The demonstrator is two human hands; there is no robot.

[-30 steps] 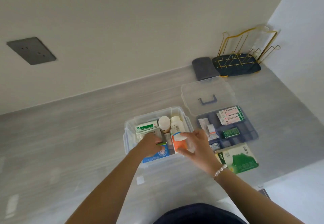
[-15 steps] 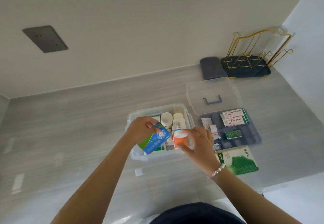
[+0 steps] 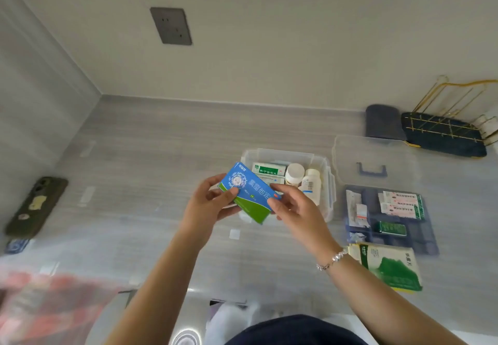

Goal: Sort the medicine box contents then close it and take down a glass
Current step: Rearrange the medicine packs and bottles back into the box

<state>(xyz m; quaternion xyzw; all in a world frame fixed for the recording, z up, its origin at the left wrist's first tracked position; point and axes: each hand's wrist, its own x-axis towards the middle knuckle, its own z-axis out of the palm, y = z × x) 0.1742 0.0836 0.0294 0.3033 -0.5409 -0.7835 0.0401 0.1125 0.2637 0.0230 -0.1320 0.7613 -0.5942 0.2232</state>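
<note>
Fingers point(image 3: 229, 192) of the left hand point(image 3: 208, 205) pinched on the near-left end of a blue-and-green carton point(image 3: 249, 192), thumb on its printed face; fingers of the right hand point(image 3: 293, 207) closed on the opposite end, thumb tip on the face, wrist ringed by a beaded bracelet point(image 3: 331, 259). Carton held tilted between both hands, just above the near edge of the open clear box point(image 3: 327, 182); large white Chinese characters across its blue face, too blurred to read, beside a round white emblem. Just beyond the fingertips, inside the box: a white-and-green packet point(image 3: 268, 170) with unreadable green print, a white-capped jar point(image 3: 294, 173) and a white bottle point(image 3: 312, 184) with a barcode label. Further right of the right hand, the clear lid point(image 3: 373, 160) with a dark handle, flat on the counter point(image 3: 151, 156). Nearer, a dark divided tray point(image 3: 420, 239) with red-printed white strips point(image 3: 401, 204) and a small green packet point(image 3: 390, 228). Just right of the right wrist, a green-and-white pouch point(image 3: 390, 266), lettering illegible. Well left of the left hand, a phone point(image 3: 36, 205) face down.
</note>
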